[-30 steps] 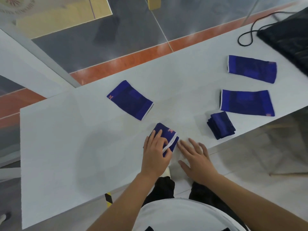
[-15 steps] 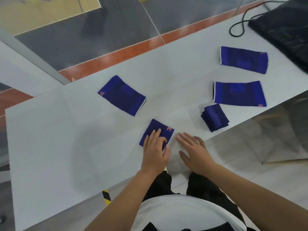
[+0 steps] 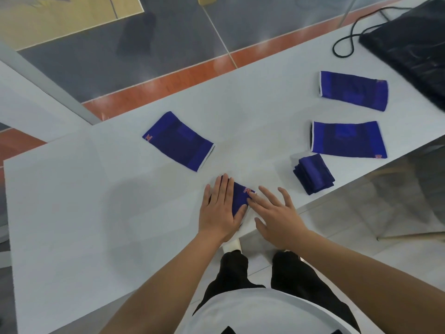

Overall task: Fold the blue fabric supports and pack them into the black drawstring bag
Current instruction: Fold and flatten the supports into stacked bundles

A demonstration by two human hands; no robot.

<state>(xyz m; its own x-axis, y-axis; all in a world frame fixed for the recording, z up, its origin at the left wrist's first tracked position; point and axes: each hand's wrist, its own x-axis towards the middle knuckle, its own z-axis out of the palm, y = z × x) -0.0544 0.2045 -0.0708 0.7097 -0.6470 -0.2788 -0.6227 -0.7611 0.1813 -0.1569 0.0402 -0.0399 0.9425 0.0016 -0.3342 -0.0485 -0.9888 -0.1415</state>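
A folded blue fabric support (image 3: 240,195) lies at the near edge of the white table (image 3: 72,213). My left hand (image 3: 220,208) presses flat on it with straight fingers and covers most of it. My right hand (image 3: 277,213) lies flat beside it, fingertips touching its right edge. A folded blue support (image 3: 314,174) sits to the right. Three unfolded blue supports lie flat: one in the middle (image 3: 178,141), two at the right (image 3: 348,139) (image 3: 354,90). The black drawstring bag (image 3: 414,49) lies at the far right corner.
The bag's black cord (image 3: 346,42) loops over the table next to the bag. The table's near edge runs diagonally just under my hands. Beyond the far edge is grey floor with an orange stripe.
The folded support now lies flatter. My left hand slid further over it and my right hand's fingertips moved onto its right edge. The view shifted slightly.
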